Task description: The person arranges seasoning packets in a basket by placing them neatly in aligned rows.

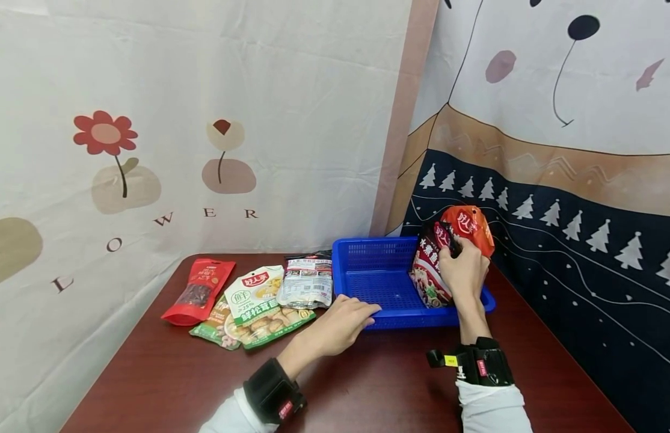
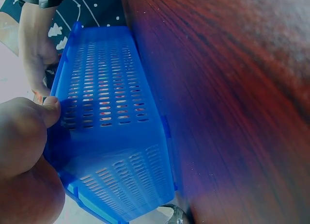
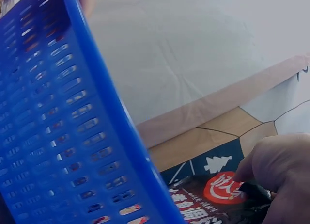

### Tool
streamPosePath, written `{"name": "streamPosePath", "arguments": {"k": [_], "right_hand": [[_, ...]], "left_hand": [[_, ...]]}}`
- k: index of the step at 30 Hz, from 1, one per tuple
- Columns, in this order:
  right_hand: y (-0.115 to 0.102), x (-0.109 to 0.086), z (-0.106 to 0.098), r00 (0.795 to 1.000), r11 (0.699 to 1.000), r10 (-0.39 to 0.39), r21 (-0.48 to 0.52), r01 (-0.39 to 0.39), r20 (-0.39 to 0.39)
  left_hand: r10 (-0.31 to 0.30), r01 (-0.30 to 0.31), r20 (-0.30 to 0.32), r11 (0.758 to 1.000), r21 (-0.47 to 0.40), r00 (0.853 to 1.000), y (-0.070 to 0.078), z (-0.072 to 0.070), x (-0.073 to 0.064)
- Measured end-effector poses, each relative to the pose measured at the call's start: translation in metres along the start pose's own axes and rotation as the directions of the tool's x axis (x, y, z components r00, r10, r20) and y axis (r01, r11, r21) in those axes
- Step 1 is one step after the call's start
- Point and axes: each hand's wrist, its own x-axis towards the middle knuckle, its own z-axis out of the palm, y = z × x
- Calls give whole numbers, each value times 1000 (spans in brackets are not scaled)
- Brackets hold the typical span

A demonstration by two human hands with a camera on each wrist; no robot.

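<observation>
The backdrop (image 1: pixel 297 90) reads "LOWER"; the right hand (image 1: pixel 464 267) pinches a "水煮鱼" packet (image 1: pixel 428 276), the left hand (image 1: pixel 339 325) a basket (image 1: pixel 413 319).

The table (image 1: pixel 384 385) seems to be smooth wood, softly shiny. Near its far edge, the basket (image 1: pixel 416 317) is smooth plastic. By the far left corner, the red bag (image 1: pixel 198 291) looks like glossy film. The hanging cloth (image 1: pixel 291 90) is matt, slightly creased.

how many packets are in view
6: a red packet, a brown packet, a white packet and a silver packet left of the basket; a black packet in the right hand; an orange packet behind it. More may be hidden.
</observation>
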Motion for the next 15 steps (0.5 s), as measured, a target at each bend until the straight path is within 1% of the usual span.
{"name": "streamPosePath", "arguments": {"k": [4, 8, 12, 15], "right_hand": [[-5, -3, -4, 998, 999, -32, 35, 34, -44], [-9, -4, -6, 993, 994, -72, 81, 80, -98], [-12, -4, -8, 979, 985, -112, 112, 132, -169], [-14, -3, -11, 970, 980, -135, 118, 161, -203]], "left_hand": [[1, -1, 1, 1000, 0, 1000, 0, -1, 0], [1, -1, 2, 1000, 3, 1000, 0, -1, 0], [1, -1, 0, 1000, 6, 1000, 0, -1, 0], [3, -3, -4, 1000, 9, 1000, 0, 0, 0]]}}
